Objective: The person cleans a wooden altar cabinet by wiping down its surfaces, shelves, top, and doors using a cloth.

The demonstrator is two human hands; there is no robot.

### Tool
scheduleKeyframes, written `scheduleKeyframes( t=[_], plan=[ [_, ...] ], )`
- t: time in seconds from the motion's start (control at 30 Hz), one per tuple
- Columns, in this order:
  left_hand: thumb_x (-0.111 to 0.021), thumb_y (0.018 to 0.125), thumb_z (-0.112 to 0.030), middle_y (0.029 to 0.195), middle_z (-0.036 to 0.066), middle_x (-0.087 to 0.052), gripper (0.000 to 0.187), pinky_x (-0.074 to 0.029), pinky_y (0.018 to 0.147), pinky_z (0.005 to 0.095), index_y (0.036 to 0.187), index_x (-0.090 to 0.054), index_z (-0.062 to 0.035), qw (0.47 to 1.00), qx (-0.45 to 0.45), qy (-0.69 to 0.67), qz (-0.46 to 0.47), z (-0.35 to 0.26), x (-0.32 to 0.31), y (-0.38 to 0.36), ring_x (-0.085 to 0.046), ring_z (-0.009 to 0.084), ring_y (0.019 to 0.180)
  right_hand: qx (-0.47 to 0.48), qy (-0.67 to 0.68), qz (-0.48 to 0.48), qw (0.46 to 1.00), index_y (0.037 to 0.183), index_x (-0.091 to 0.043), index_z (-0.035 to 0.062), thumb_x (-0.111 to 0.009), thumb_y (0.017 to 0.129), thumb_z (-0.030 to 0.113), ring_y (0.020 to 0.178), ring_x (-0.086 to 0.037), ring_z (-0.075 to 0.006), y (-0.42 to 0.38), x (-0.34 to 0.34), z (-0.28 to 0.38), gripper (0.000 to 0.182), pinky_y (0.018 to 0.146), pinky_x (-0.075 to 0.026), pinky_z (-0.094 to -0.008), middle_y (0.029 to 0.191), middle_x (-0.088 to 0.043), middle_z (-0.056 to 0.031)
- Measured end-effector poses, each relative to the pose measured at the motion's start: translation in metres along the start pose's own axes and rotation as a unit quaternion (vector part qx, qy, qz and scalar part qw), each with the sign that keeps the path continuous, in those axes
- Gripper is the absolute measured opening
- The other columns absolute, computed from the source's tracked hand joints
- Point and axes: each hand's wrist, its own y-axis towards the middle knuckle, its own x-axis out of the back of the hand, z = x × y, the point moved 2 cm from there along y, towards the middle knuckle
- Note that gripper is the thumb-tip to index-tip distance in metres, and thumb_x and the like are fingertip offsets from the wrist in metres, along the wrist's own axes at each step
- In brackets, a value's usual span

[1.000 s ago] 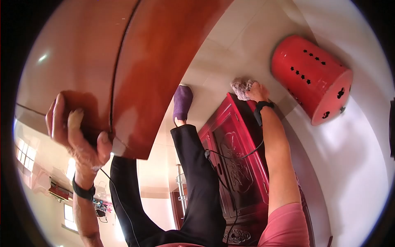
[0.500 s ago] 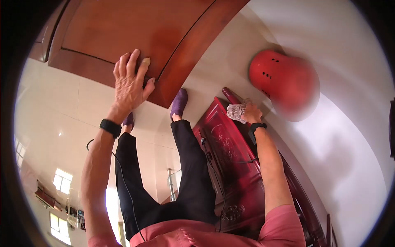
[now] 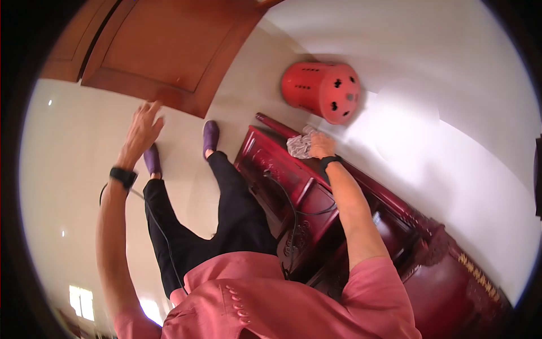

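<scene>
My right hand point(image 3: 323, 146) is closed around a crumpled, light patterned cloth point(image 3: 299, 147). The cloth lies against the top edge of a dark red carved wooden furniture piece point(image 3: 271, 153), near its rounded end rail. My left hand point(image 3: 142, 131) is held out over the floor with nothing in it, fingers loosely apart. Its fingertips overlap the lower edge of a brown wooden door panel point(image 3: 175, 51) in this view. Each wrist wears a black band.
Against the white wall stands a red plastic drum-shaped stool point(image 3: 316, 87) with black holes, just beyond the cloth. Pale glossy floor point(image 3: 68, 169) lies to the left. A thin black cable point(image 3: 294, 217) hangs before the furniture. My feet wear purple shoes point(image 3: 210, 135).
My left hand has come off the door panel and back toward me. The view has turned, so the stool and furniture sit further left. The right hand still grips the cloth.
</scene>
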Motion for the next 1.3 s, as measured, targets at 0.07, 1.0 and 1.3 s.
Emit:
scheduleKeyframes(
  t=[0.07,1.0,1.3],
  plan=[
    [-0.057,0.083,-0.013,0.108,0.023,-0.054,0.034,-0.040,0.090,0.0471,0.115,-0.050,-0.0017,0.997,-0.016,0.059,-0.039,0.022,0.001,-0.047,-0.049,0.0409,0.104,-0.021,0.005,-0.024,0.999,0.127,-0.047,0.0190,-0.067,0.073,0.021,0.117,-0.050,-0.0307,-0.015,-0.001,-0.012,0.057,0.092,-0.040,-0.0529,0.124,-0.052,-0.0076],
    [-0.056,0.087,-0.027,0.095,0.018,-0.061,0.040,-0.047,0.077,0.0414,0.122,-0.048,-0.0104,0.953,0.254,-0.166,0.024,0.059,0.040,-0.171,-0.058,0.0268,0.089,0.156,0.557,-0.130,0.805,0.108,-0.057,-0.0048,-0.072,0.066,0.046,0.094,-0.063,-0.0315,-0.139,0.069,0.105,0.067,0.081,-0.049,-0.0381,0.097,-0.065,-0.0231],
    [-0.062,0.084,-0.030,0.114,0.023,-0.055,0.054,-0.048,0.078,0.0400,0.132,-0.042,-0.0121,0.941,0.080,-0.292,0.153,-0.100,0.052,-0.076,-0.056,0.0294,0.095,0.233,0.836,-0.046,0.495,0.121,-0.049,-0.0002,-0.061,0.087,0.037,0.087,-0.057,-0.0145,-0.240,0.050,0.207,0.052,0.077,-0.049,-0.0283,0.100,-0.060,-0.0076]
  ],
)
